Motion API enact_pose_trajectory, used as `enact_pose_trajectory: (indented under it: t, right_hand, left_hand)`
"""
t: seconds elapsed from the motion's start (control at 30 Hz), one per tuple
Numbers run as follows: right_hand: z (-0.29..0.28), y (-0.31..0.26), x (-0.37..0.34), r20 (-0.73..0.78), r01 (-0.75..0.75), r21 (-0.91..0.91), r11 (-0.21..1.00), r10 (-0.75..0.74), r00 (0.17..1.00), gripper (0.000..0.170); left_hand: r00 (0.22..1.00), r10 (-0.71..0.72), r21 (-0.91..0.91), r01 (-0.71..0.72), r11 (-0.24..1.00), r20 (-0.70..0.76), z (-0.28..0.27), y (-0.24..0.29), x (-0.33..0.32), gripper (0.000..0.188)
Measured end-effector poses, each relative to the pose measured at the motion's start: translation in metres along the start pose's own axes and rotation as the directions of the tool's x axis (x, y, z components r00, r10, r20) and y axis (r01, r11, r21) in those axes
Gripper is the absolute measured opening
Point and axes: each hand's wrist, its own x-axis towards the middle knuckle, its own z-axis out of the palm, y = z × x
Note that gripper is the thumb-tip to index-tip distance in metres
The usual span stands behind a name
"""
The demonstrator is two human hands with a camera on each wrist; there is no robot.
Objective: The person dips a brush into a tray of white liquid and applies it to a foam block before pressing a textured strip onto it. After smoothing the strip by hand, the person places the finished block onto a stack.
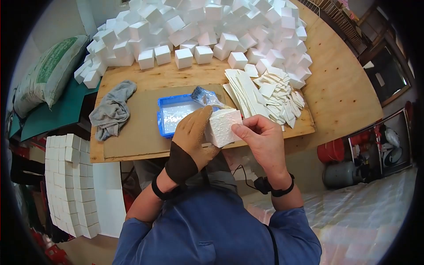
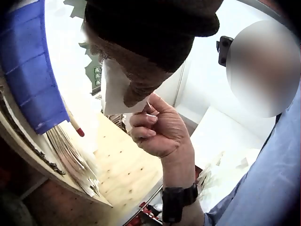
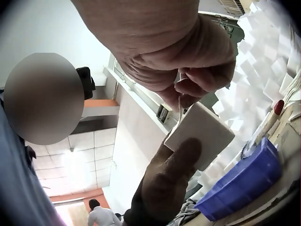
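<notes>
My gloved left hand (image 1: 192, 134) grips a white foam block (image 1: 224, 128) above the front edge of the table. The block's upper face looks rough and wet in the head view. My bare right hand (image 1: 266, 142) is at the block's right edge, thumb and fingers together. Between them the right wrist view shows a thin white piece (image 3: 180, 112) pinched close along the block. Behind the block is a blue tray (image 1: 160, 123) of white, glossy liquid. A brush (image 1: 206, 97) with dark bristles lies across the tray's right end, its handle partly hidden behind the block.
White foam cubes (image 1: 207, 31) are heaped along the back of the table. Thin white strips (image 1: 247, 95) and loose small white pieces (image 1: 282, 95) lie right of the tray. A grey cloth (image 1: 112, 110) lies left. More blocks (image 1: 66, 185) stand stacked at lower left.
</notes>
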Motion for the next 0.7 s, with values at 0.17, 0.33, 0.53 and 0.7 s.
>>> enact_pose_trajectory:
  t: [0.17,0.33,0.53,0.7]
  right_hand:
    - [0.002,0.004,-0.001,-0.016,0.008,-0.039,0.999,-0.009,1.000,0.016]
    - [0.005,0.014,-0.002,-0.040,0.023,-0.128,0.992,-0.029,0.999,0.021]
    - [0.018,0.019,-0.008,-0.174,0.205,-0.174,0.963,-0.235,0.956,0.032]
    - [-0.005,0.024,0.010,-0.226,0.153,-0.011,0.988,-0.151,0.962,0.023]
  left_hand:
    - [0.999,0.031,0.031,-0.031,0.999,-0.025,0.001,-0.001,-0.002,0.092]
    - [0.998,0.050,0.065,-0.048,0.997,-0.026,0.003,-0.005,-0.004,0.091]
    - [0.996,-0.068,-0.025,0.069,0.997,0.049,0.005,-0.012,-0.009,0.093]
    - [0.965,-0.250,-0.259,0.262,0.929,0.080,-0.001,0.002,-0.008,0.106]
